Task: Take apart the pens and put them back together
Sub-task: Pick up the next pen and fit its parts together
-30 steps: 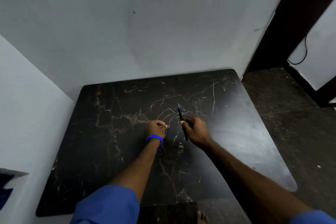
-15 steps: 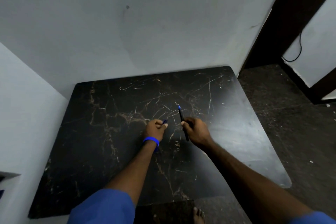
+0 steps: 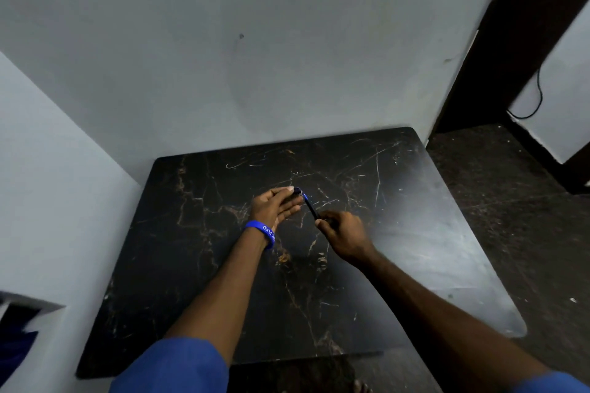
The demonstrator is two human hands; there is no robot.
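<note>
My right hand (image 3: 343, 234) grips the lower end of a dark pen (image 3: 310, 207) with a blue tip, held slanted up to the left above the black marble table (image 3: 198, 281). My left hand (image 3: 274, 206), wearing a blue wristband, has its fingers stretched out. Its thumb and fingertips pinch a small blue pen cap (image 3: 297, 191) right at the pen's blue tip. Whether the cap sits on the tip or just beside it is too small to tell.
The table stands in a corner, with a grey wall (image 3: 287, 57) behind and another on the left. Dark floor (image 3: 510, 201) runs along the right, with a doorway and a black cable (image 3: 533, 99) beyond. A foot shows under the table's near edge.
My left hand has gone from a closed fist to stretched fingers and moved up and right, bringing the blue cap to the pen's tip. The right hand tilted the pen towards it.
</note>
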